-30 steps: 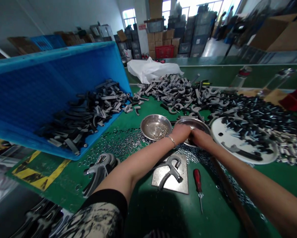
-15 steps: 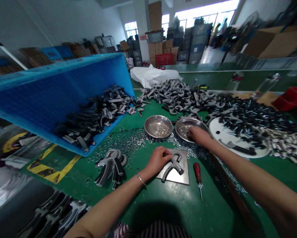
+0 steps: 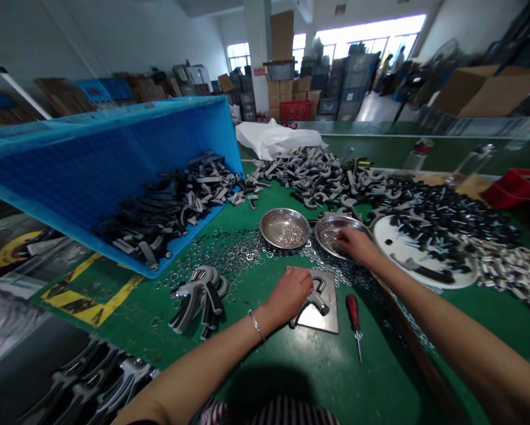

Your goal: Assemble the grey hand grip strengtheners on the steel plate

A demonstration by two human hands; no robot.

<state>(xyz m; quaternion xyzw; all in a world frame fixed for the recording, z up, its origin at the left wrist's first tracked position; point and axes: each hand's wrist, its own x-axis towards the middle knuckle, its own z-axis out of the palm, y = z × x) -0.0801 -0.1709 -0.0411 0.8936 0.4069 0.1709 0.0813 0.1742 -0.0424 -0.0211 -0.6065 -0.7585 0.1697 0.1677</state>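
A grey and black clamp-like part (image 3: 319, 303) with a curved hook end lies on a square metal plate (image 3: 328, 323). My left hand (image 3: 290, 293) is closed over its left side, covering some of it. My right hand (image 3: 357, 245) reaches into the right metal bowl (image 3: 324, 220), fingers pinched down among small bits; what they hold is hidden. Beside it stands another metal bowl (image 3: 270, 219) with small rings inside. A red-handled screwdriver (image 3: 353, 313) lies to the right of the plate. Several similar grey and black parts (image 3: 199, 298) are bunched left of my left hand.
A blue crate (image 3: 167, 130) tipped toward me holds many grey and black pieces. Loose metal rings (image 3: 241, 251) spread around the bowls. A white plate (image 3: 418, 278) carries black-headed screws. Behind lies a heap of grey parts (image 3: 322, 171); small cylinders (image 3: 513, 268) lie at right.
My left hand has turned and moved slightly right and down, now covering more of the clamp-like part. My right hand stays in the bowl. The view has shifted a little.
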